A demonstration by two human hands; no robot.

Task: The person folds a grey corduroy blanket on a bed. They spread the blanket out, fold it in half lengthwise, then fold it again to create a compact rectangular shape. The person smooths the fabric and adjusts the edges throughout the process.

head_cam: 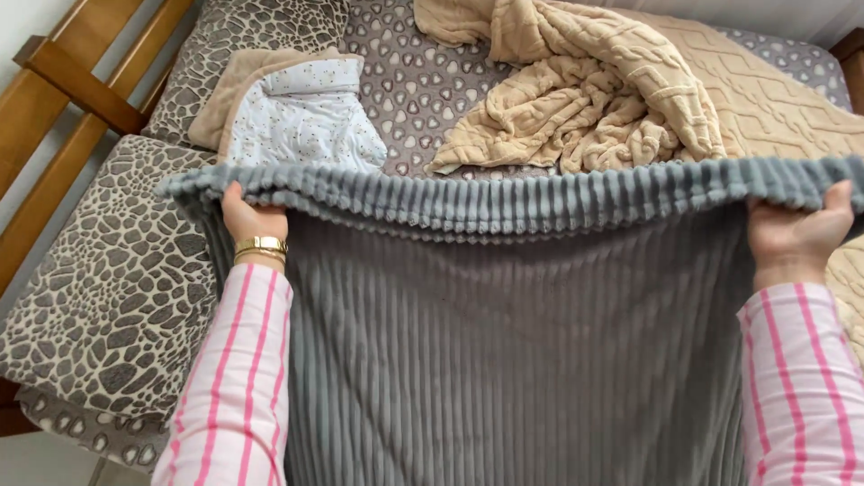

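The grey ribbed blanket [513,315] is held stretched over the near bed [117,270] edge, fingers of left hand [247,216] and right hand [796,234] clamped on its top corners; folding likely requires joining corners.

1. You hold the ribbed blanket [504,342] stretched between your left hand [252,219] and right hand [796,236], over the bed [108,270].
2. Behind it lie a small folded blanket [301,117] at left and a crumpled knitted blanket [594,90] at right.

Bed [117,288] under beige blanket [585,99]
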